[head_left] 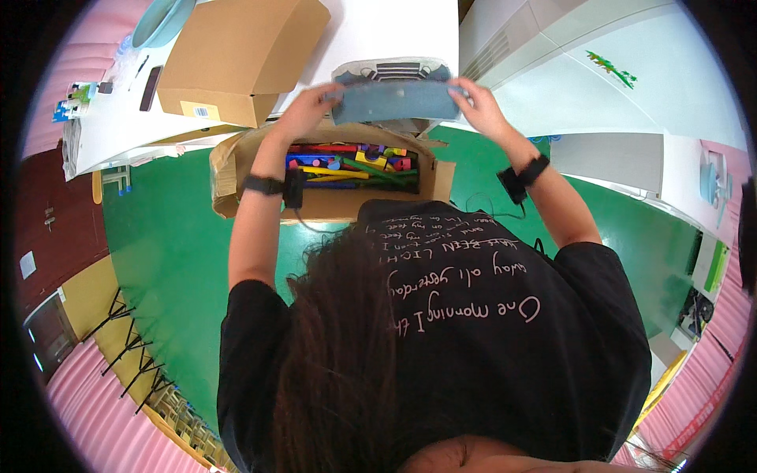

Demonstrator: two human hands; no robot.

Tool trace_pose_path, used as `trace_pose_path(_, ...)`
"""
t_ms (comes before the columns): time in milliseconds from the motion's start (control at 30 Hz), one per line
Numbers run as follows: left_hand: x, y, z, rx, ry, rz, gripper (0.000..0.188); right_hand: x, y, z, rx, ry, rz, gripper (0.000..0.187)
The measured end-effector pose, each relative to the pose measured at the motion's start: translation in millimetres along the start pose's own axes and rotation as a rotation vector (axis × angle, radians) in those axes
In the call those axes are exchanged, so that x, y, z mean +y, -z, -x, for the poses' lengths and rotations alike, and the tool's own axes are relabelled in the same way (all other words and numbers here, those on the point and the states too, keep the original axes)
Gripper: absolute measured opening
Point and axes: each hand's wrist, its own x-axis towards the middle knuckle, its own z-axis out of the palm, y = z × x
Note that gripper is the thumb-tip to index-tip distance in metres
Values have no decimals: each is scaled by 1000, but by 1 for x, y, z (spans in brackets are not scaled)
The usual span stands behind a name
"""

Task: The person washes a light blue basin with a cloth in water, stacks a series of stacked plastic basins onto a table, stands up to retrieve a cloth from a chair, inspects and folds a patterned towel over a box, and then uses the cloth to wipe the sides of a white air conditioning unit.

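Between my two hands is a blue-grey, box-like piece point(394, 102) with a flat front and a rounded, light grey back part bearing dark stripes. My left hand point(309, 110) is closed on its left end. At the opposite end, my right hand point(479, 108) grips the edge with thumb and fingers. The piece is at the near edge of the white table point(402, 27); whether it rests there is hard to tell. Just below it stands an open cardboard box point(227, 180) with several colourful toy pieces point(359, 164) inside, in red, yellow, green, blue and purple.
A larger cardboard box point(236, 59) stands on the table to the left, beside a dark phone-shaped object point(150, 88) and a pale blue basin point(162, 24). White cabinets point(599, 87) line the right. Folded black-legged stands point(130, 347) are at the lower left, on green floor point(173, 236).
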Motion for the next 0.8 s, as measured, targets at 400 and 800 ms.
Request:
trace_pose_path(400,-5,-70,-51,488,-258,-565,44,-31,-41,-52,165,272,750,43)
trace_pose_path(800,-27,-95,-44,407,-127,-717,49,-12,-77,-61,-96,459,785,52)
